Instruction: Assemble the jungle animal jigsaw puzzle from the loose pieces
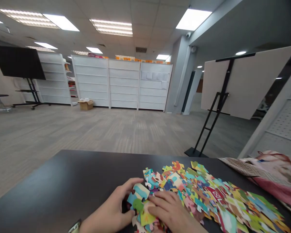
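My left hand (116,205) curves round the left side of a small bunch of jigsaw puzzle pieces (140,191), its thumb and index finger apart with the pieces between them. From the right, my right hand (171,210) lies over the same bunch, fingers stretched out and touching the top pieces. One green and yellow piece (146,218) shows just below its fingertips. A wide heap of colourful jigsaw pieces (199,191) spreads to the right, including a red one with a white barn-door pattern. The undersides of both hands are hidden.
The dark table (87,174) ends at a straight far edge. Patterned cloth (269,174) lies along its right side. Beyond stand a white board on a black stand (223,94), white shelves (123,84), a cardboard box (86,105) and a black screen (18,61).
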### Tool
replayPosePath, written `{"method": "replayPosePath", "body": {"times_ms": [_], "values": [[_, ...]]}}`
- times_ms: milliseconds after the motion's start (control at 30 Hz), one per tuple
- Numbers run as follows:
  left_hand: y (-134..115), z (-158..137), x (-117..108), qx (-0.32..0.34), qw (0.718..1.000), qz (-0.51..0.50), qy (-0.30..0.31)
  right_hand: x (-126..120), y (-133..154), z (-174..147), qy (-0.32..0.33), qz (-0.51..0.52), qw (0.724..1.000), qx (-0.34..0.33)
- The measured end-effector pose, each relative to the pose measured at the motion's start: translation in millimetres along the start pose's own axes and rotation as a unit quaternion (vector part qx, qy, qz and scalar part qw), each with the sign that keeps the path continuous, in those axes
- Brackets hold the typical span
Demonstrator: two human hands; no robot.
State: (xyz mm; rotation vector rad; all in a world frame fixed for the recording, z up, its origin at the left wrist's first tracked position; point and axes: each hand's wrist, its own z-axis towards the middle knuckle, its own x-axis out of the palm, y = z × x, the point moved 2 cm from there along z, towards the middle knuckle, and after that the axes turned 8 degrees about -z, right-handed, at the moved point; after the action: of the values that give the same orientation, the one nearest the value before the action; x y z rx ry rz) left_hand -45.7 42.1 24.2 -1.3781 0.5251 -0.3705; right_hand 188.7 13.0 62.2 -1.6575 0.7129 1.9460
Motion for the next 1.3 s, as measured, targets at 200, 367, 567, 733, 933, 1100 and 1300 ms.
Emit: {"method": "replayPosePath", "body": {"times_ms": [200, 367, 567, 733, 933, 1100, 1300], "values": [[0.8, 1.8, -0.5, 0.008, 0.999, -0.042, -0.019, 20.7, -14.9, -6.9, -0.054, 0.041, 0.997, 0.022], [2.0, 4.9, -1.7, 0.046, 0.996, -0.015, -0.08, 5.2, -14.3, -11.5, -0.079, 0.08, 0.989, 0.095], [-14.4, 2.6, -4.9, 0.164, 0.977, 0.096, -0.094, 0.6, -13.7, -13.8, -0.116, 0.112, 0.981, 0.112], [-24.7, -8.8, -12.3, 0.244, 0.904, 0.322, -0.143, 1.0, -13.0, -13.0, -0.106, 0.118, 0.98, 0.121], [-19.6, -5.6, -8.6, 0.227, 0.94, 0.197, -0.162, -0.7, -14.9, -16.7, -0.103, 0.139, 0.975, 0.136], [6.8, 4.9, -3.0, 0.099, 0.971, -0.063, -0.21, 6.8, -19.8, -20.0, -0.084, 0.172, 0.967, 0.166], [26.5, 8.5, -1.0, 0.023, 0.972, -0.162, -0.171, 13.6, -25.7, -22.2, -0.101, 0.186, 0.959, 0.19]]}}
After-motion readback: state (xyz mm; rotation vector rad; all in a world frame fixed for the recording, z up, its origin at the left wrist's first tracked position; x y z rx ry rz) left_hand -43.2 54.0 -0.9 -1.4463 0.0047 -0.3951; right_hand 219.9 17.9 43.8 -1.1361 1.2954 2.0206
